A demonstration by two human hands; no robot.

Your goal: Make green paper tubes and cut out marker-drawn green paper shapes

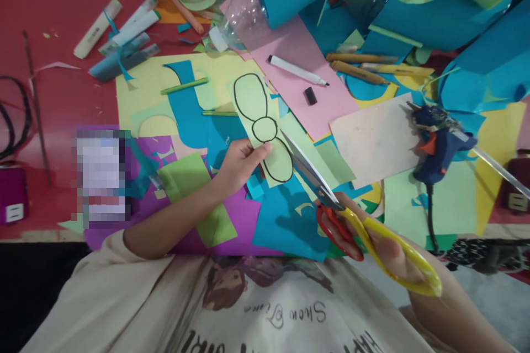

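Note:
Between thumb and fingers, my left hand [244, 168] pinches a pale green paper strip [253, 96] that bears a bow shape drawn in black outline. Scissors [317, 182] with one red and one yellow handle are in my right hand [387, 251], gripped around the handles. Their blades point up and left, their tips close to the strip's right edge beside the drawn bow. Whether the blades touch the paper, I cannot tell. Below the strip lie blue, purple and green paper pieces. An uncapped black marker [298, 70] and its loose cap [310, 96] rest on pink paper [285, 44].
A blue glue gun [434, 157] with a cord lies at the right on pale paper. Plastic bottles [244, 11], some wrapped in blue paper, stretch across the back. Several markers [97, 28] lie at the upper left. A blurred-out phone-like object [103, 176] sits at the left.

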